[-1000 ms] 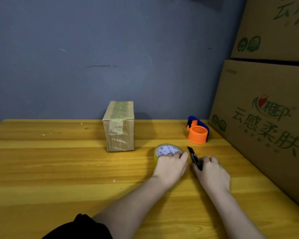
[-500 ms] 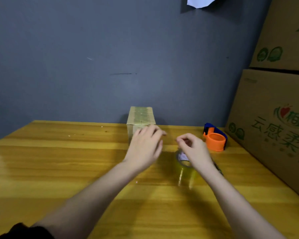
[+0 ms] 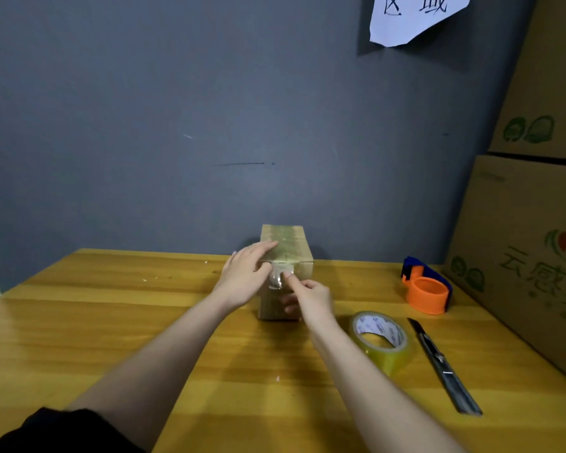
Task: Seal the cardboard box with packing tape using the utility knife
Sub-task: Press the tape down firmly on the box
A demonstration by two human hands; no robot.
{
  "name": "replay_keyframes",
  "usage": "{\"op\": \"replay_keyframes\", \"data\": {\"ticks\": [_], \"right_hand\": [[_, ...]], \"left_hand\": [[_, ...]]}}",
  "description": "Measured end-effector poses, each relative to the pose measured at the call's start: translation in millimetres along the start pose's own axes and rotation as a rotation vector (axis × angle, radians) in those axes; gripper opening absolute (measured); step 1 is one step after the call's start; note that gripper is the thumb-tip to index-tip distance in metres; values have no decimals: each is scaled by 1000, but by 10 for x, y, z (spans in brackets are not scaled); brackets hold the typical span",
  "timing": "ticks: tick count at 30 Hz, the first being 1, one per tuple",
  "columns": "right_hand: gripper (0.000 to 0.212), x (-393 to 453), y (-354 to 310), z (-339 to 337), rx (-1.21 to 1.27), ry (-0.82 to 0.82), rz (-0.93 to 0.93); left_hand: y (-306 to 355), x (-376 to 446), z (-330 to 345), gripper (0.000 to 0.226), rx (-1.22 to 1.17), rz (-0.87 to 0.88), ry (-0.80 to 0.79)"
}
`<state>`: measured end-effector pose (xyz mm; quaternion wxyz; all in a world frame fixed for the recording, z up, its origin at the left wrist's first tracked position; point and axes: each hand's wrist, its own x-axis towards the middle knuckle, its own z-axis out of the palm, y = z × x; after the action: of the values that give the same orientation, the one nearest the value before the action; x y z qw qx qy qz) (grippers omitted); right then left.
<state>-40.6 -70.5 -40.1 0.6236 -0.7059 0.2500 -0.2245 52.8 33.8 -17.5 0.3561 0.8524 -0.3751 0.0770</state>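
A small cardboard box (image 3: 288,246) stands upright at the back of the wooden table, its top covered with yellowish tape. My left hand (image 3: 244,276) rests against the box's left top edge, thumb on the front. My right hand (image 3: 309,299) pinches a clear strip of tape (image 3: 276,278) against the box's front face. The tape roll (image 3: 381,340) lies flat on the table to the right of my right arm. The utility knife (image 3: 441,364) lies beside the roll, untouched.
An orange and blue tape dispenser (image 3: 427,287) sits at the back right. Large printed cardboard cartons (image 3: 530,256) are stacked along the right edge of the wooden table (image 3: 111,322). A grey wall with a paper sign (image 3: 412,14) stands right behind the box.
Both hands left the tape roll and knife and moved up to the box. The roll and knife now lie free on the table. The view has tilted upward.
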Motion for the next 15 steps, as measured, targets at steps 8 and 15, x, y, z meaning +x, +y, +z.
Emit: {"op": "replay_keyframes", "data": {"ticks": [8, 15], "right_hand": [[25, 74, 56, 64, 75, -19, -11], [26, 127, 176, 210, 173, 88, 12]], "left_hand": [[-215, 134, 106, 51, -158, 27, -4], [-295, 161, 211, 41, -341, 67, 51]]}}
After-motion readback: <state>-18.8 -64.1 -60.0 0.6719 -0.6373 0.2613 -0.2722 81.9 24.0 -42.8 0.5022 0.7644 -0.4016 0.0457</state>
